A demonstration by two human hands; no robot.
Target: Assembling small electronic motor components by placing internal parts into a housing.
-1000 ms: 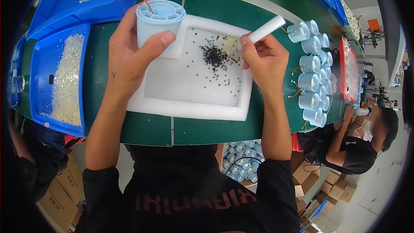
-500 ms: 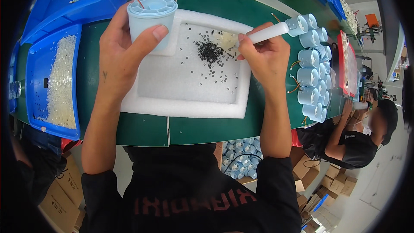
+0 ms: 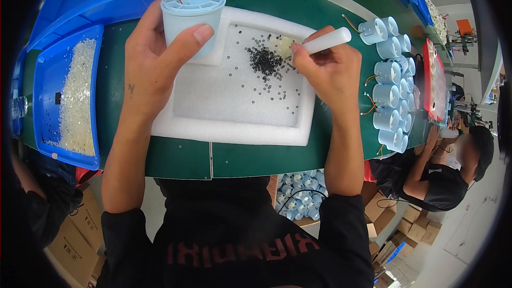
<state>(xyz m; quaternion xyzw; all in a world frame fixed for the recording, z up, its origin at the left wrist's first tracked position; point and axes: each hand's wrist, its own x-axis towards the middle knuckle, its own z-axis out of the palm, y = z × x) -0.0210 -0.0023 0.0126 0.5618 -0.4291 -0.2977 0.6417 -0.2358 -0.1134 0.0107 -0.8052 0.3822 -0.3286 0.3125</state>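
Pale-blue, the wired cup (image 3: 186, 18) is clasped between the left hand's (image 3: 152, 58) thumb and fingers above the white foam tray's (image 3: 234, 134) far left corner, best kept level. The right hand (image 3: 333, 66) pinches a white-handled tool (image 3: 326, 41) at the right rim, where a light touch should avoid scattering black rings (image 3: 266, 63); blue cups (image 3: 385, 96) crowd the bench (image 3: 277, 162) beyond, limiting sideways room.

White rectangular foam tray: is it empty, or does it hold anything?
Not empty: small black rings lie inside the white foam tray, some heaped, others scattered.
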